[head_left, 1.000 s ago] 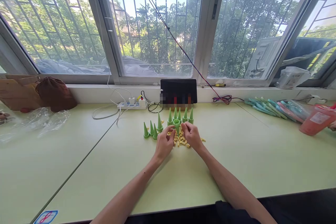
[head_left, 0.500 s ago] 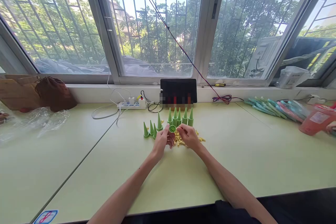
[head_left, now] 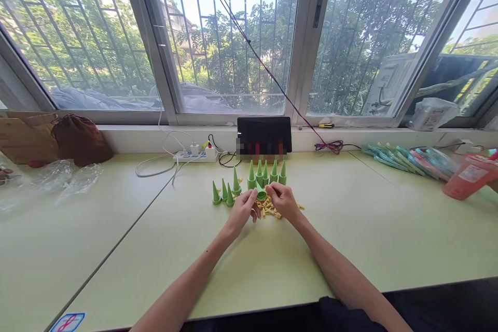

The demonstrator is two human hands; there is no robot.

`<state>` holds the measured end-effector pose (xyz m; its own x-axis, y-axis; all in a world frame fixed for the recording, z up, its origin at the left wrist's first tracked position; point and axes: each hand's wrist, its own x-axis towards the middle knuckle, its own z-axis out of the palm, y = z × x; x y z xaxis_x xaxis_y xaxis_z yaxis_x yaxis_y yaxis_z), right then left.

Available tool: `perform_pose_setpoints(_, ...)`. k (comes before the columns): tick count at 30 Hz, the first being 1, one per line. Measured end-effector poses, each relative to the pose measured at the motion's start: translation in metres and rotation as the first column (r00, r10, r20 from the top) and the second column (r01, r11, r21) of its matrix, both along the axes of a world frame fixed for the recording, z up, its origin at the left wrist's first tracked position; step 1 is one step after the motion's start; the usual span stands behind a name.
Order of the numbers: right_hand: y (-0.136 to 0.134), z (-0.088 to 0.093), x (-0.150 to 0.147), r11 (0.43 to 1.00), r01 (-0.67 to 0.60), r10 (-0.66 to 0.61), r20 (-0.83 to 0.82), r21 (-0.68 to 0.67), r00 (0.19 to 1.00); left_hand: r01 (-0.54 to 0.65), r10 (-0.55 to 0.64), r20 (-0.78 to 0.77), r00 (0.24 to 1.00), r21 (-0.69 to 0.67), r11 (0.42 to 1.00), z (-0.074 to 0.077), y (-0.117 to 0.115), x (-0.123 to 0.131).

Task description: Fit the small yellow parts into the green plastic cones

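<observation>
Between my two hands is a green cone, tilted so that its round hollow base faces me. My left hand grips it from the left with thumb and fingertips, its lower fingers curled beneath. At its right edge are the pinched fingers of my right hand; whether they also hold a small piece is hidden. Small yellow pieces lie in a loose pile under and between my hands. Several green cones stand upright behind my hands, and several more cones stand to the left.
A dark-screened tablet leans at the back by the window sill. To its left lies a power strip with cables. At right are bagged coloured items and a red cup, a person's hand beside it. A brown pouch sits far left.
The green cone has moved slightly right and tipped, so its side now shows above the base. My right hand has shifted a little right. The hand by the red cup has moved up.
</observation>
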<state>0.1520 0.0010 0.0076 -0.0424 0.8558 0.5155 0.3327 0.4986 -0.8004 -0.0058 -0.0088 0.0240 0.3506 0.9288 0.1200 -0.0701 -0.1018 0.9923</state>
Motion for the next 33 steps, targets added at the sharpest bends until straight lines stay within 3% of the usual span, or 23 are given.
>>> perform_pose_setpoints(7,-0.002,0.005,0.001,0.998,0.051,-0.052,0.017,0.019,0.999,0.026,-0.006,-0.120,0.993,0.164,0.986,-0.008,0.003,-0.001)
perform_pose_setpoints(14,-0.001,0.003,0.002,0.998,0.047,-0.048,0.016,0.031,0.999,-0.035,0.089,-0.195,0.977,0.264,0.964,-0.011,0.003,-0.003)
perform_pose_setpoints(20,0.001,0.002,0.001,0.998,0.048,-0.049,0.015,0.026,0.999,-0.066,0.198,-0.233,0.952,0.474,0.878,-0.013,0.005,-0.005)
perform_pose_setpoints(29,0.001,0.001,-0.002,0.998,0.061,-0.061,0.014,0.033,0.998,-0.125,0.266,-0.203,0.942,0.525,0.842,-0.014,0.009,-0.005)
perform_pose_setpoints(33,0.001,0.000,-0.002,0.996,0.081,-0.082,0.029,0.042,0.996,-0.200,0.309,-0.170,0.936,0.466,0.862,-0.009,0.005,-0.002)
